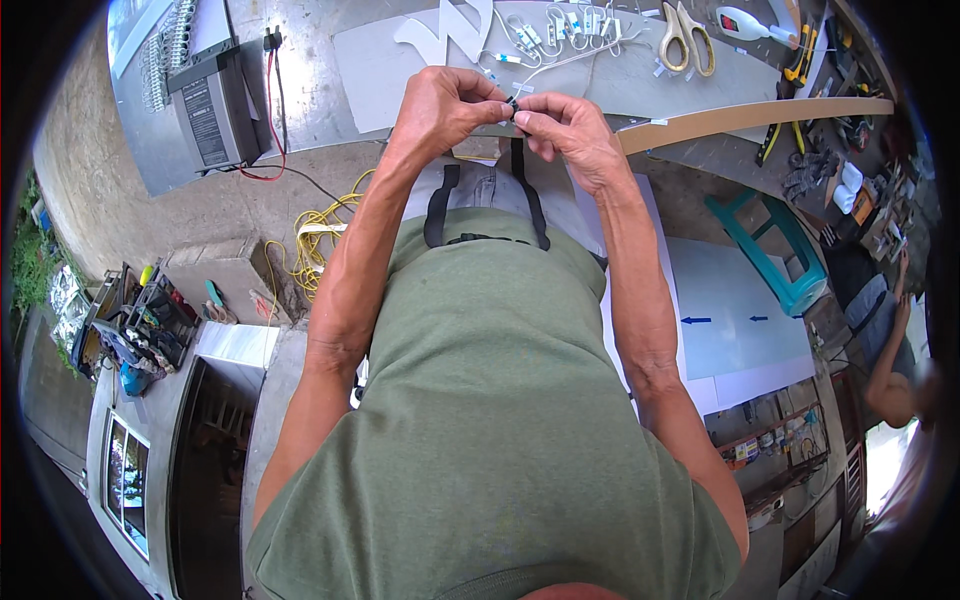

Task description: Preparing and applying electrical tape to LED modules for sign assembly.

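Both my hands meet over the near edge of the grey work table [365,75]. My left hand [445,108] is closed, thumb and finger pinching a small black piece [514,106]. From the other side my right hand [572,130] pinches at the same piece, its fingers bent. The fingertips hide most of it, so I cannot tell its exact kind. A thin white wire [560,62] runs from beside my fingertips toward a string of small white LED modules [535,38] just beyond. White cut-out letter shapes [450,32] lie beyond my left hand.
Scissors [686,40], a white bottle [742,24] and pliers [798,72] lie to the right, past a curved brown strip [750,120]. A black power supply [212,115] sits on the left. Yellow cable [318,240] coils below; a teal stool [770,250] and another person [885,340] are at right.
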A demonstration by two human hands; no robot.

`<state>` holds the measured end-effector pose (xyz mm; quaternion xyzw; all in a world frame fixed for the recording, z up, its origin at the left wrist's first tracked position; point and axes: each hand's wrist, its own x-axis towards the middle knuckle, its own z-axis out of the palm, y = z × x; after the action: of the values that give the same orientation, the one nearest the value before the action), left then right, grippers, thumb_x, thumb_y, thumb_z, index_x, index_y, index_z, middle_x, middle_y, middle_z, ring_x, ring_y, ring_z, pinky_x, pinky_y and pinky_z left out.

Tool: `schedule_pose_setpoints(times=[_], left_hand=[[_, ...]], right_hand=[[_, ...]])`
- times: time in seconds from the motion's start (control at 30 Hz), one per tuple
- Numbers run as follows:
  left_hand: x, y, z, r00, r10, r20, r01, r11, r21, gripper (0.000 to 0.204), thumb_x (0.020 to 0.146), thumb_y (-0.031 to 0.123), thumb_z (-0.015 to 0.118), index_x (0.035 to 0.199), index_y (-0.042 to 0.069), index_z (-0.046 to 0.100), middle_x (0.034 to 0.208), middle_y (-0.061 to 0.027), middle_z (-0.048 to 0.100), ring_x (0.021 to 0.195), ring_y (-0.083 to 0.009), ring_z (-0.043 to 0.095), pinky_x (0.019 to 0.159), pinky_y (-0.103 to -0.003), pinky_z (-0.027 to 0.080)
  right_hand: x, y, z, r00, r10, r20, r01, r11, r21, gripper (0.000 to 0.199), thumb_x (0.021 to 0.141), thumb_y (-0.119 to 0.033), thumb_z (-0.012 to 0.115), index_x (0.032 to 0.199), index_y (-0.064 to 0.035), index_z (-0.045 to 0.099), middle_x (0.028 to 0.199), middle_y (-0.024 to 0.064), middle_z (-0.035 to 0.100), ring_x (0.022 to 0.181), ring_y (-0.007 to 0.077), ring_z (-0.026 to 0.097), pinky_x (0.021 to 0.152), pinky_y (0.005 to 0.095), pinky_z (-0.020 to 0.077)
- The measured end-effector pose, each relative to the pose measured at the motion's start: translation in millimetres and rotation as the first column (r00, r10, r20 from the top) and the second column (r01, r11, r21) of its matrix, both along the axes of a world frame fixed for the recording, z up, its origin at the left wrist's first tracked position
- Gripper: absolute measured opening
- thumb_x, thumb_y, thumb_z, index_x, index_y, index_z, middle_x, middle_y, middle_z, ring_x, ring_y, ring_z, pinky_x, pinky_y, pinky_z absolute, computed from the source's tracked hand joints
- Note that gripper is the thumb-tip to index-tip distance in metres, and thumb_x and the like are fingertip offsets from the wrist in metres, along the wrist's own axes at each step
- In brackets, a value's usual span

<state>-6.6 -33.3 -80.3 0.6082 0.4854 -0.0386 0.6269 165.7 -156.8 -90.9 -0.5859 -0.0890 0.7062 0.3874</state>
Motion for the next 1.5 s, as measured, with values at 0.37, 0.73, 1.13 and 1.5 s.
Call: schedule_pose_setpoints(times=[0.37, 0.73, 1.13, 1.5], left_hand=[[1, 11, 24, 0.982, -0.171, 0.078, 0.163, 0.981, 0.109, 0.02, 0.078, 0.015, 0.082, 0.091, 0.001, 0.078, 0.074, -0.0078, 0.073, 0.067, -0.0118, 0.065, 0.063, -0.028, 0.052], [7, 16, 63, 0.943, -0.324, 0.08, 0.269, 0.881, 0.388, 0.017, 0.075, 0.013, 0.075, 0.088, 0.003, 0.078, 0.078, -0.0137, 0.075, 0.069, -0.0266, 0.073, 0.069, -0.036, 0.056], [6, 41, 85, 0.912, -0.339, 0.231, 0.222, 0.881, 0.418, 0.022, 0.077, 0.015, 0.077, 0.095, 0.002, 0.077, 0.08, -0.0127, 0.076, 0.068, -0.0215, 0.071, 0.07, -0.033, 0.056], [-3, 41, 78, 0.912, -0.218, 0.348, 0.134, 0.959, 0.248, 0.031, 0.082, 0.025, 0.081, 0.101, 0.001, 0.078, 0.083, -0.0108, 0.076, 0.074, -0.0165, 0.069, 0.069, -0.031, 0.055]], right_hand=[[37, 16, 47, 0.718, 0.043, 0.695, -0.423, 0.819, 0.387, 0.031, 0.087, -0.021, 0.076, 0.116, -0.0091, 0.072, 0.105, 0.0028, 0.072, 0.092, 0.0166, 0.065, 0.074, 0.0309, 0.0523], [41, 50, 61, 0.477, 0.212, 0.853, -0.811, 0.481, 0.334, 0.017, 0.086, -0.021, 0.075, 0.096, -0.0087, 0.075, 0.09, 0.0026, 0.072, 0.093, 0.0224, 0.059, 0.09, 0.0397, 0.0421], [42, 63, 90, 0.58, 0.319, 0.75, -0.708, 0.653, 0.269, 0.021, 0.089, -0.02, 0.075, 0.102, -0.0039, 0.076, 0.082, 0.0038, 0.071, 0.066, 0.0096, 0.059, 0.059, 0.0276, 0.0481], [45, 64, 88, 0.679, 0.251, 0.689, -0.625, 0.691, 0.364, 0.015, 0.09, -0.016, 0.073, 0.099, -0.0037, 0.075, 0.077, -0.001, 0.067, 0.061, 0.0041, 0.052, 0.054, 0.0224, 0.044]])
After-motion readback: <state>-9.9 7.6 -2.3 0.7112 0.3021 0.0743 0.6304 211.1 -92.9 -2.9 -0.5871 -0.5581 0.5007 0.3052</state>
